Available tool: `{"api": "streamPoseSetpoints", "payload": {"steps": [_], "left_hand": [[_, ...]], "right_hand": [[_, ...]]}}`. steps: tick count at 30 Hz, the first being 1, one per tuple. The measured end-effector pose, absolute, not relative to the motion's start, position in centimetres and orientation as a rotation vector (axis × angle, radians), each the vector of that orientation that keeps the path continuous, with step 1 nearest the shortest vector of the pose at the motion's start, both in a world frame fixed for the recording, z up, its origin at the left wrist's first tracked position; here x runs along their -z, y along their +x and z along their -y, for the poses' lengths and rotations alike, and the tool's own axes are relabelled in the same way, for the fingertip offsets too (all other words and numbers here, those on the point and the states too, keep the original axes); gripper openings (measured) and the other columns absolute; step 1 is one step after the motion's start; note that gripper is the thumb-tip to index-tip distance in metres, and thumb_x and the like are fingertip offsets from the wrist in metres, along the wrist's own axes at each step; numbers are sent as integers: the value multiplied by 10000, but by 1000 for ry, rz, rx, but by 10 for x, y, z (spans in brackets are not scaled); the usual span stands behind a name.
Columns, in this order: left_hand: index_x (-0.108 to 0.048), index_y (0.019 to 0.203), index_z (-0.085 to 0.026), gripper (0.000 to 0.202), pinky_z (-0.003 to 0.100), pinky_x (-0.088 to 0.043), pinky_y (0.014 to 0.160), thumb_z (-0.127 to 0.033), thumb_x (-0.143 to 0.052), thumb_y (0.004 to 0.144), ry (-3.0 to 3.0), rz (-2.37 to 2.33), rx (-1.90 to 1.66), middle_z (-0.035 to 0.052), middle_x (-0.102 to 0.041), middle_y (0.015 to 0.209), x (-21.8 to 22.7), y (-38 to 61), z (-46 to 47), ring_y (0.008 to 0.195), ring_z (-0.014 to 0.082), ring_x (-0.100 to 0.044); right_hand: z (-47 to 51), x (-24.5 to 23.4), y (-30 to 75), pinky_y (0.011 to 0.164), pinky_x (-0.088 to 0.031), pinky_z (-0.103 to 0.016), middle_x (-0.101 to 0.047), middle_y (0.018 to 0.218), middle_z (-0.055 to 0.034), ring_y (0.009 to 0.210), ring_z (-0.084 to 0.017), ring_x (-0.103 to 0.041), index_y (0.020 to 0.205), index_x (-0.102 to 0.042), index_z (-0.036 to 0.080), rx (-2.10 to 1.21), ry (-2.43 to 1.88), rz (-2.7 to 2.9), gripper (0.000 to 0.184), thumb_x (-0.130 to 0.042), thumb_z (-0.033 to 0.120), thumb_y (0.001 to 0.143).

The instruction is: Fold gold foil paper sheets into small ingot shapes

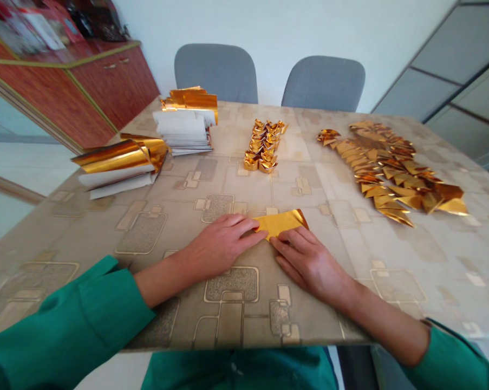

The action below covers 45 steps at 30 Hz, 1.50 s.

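Observation:
A folded piece of gold foil paper (280,221) lies on the table in front of me, its far right corner curling up. My left hand (223,238) pinches the left end of this paper between thumb and fingers. On its lower right edge are the bent fingers of my right hand (305,254), closed on the paper and covering part of it. Beyond my hands stand two rows of small folded gold foil pieces (264,145), packed close together.
Stacks of gold and white sheets (183,130) and a curled sheet bundle (122,162) lie at the far left. Many folded gold pieces (390,168) spread over the right side. Two grey chairs (215,70) stand behind the patterned tablecloth (232,284), near a wooden cabinet (114,81).

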<state>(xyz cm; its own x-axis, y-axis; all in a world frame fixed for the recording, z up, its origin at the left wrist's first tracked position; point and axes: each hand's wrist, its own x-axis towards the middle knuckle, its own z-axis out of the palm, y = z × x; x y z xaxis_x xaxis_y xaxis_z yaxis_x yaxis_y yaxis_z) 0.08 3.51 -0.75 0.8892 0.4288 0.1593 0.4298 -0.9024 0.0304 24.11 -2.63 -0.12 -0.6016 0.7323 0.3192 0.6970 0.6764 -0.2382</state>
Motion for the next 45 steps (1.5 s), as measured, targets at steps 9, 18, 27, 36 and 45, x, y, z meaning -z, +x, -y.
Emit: {"api": "streamPoseSetpoints", "payload": {"steps": [9,18,27,36,45], "left_hand": [[-579,1320,-277,372,425,-441,947,-184,-468,977,-2918,801,286,71,-619,1269,2,2,-44,1135,252,-544],[-601,1282,-165,339,458,-407,1050,-163,-432,988,-2880,622,427,102,-620,1325,5,10,-33,1172,253,-547],[-587,1316,-138,359,398,-447,1060,-191,-431,998,-3013,532,353,120,-621,1341,10,9,-36,1193,227,-578],[-607,1305,-250,343,416,-476,1020,-241,-449,1001,-3020,605,280,119,-600,1366,4,9,-26,1244,235,-564],[-649,1224,-188,297,418,-472,1020,-246,-477,989,-3000,403,377,121,-660,1269,2,5,-40,1195,229,-597]], "right_hand": [[26,1,239,787,-517,-381,-645,893,-117,849,-232,-552,1067,-676,76,5,-1124,2570,239,-492,199,979],[26,3,235,780,-509,-371,-641,875,-110,847,-229,-550,1054,-681,79,51,-1141,2559,237,-503,216,975],[13,-7,261,815,-493,-361,-667,963,-79,914,-211,-569,1167,-695,203,-40,-1075,2627,254,-513,249,995],[19,-11,296,851,-502,-377,-696,1083,-103,980,-214,-606,1182,-680,188,-76,-1045,2618,277,-476,184,995],[5,-36,294,766,-491,-349,-698,891,-93,849,-208,-616,1012,-704,151,-17,-1066,2506,239,-486,97,928]]}}
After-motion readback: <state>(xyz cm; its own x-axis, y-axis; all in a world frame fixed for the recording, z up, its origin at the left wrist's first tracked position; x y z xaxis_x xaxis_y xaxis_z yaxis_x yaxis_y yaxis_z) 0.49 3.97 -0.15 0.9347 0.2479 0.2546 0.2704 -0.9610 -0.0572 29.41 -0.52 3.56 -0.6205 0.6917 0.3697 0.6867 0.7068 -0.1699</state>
